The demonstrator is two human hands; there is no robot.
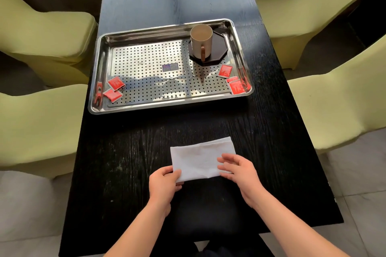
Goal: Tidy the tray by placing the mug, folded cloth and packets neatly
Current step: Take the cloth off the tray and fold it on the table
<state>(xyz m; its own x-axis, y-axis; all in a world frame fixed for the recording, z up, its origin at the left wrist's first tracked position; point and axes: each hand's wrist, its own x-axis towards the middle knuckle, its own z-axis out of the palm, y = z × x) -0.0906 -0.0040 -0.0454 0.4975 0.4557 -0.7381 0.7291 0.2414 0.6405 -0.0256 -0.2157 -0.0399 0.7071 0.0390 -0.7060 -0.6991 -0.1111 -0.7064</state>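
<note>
Both bare forearms come in from 6 o'clock, and the left hand (165,181) has its thumb and fingers pinched on the near-left corner of the folded white cloth (200,158), while the right hand (238,170) lies on the cloth's right end with fingers loosely spread, pressing rather than gripping. That cloth sits on the black wood-grain table (125,162), well short of the tray.

Up at 12 o'clock is the rectangular stainless steel tray with a perforated insert (167,106). On it, at about 1 o'clock, the beige mug with a brown handle (201,41) stands upright on a black octagonal coaster (217,48). Two red square packets (113,88) sit in the tray's 7 o'clock corner, and three more red packets (231,79) are scattered at its 4 o'clock corner, one riding up the rim.

What could go wrong imo: lift the cloth by one corner and the fold flops open. Sliding packets around could also push that rim one off the tray.

Small purple-grey sticker (170,67) mid-tray, and white print on the packets, but too blurry to read, probably product labels.
</note>
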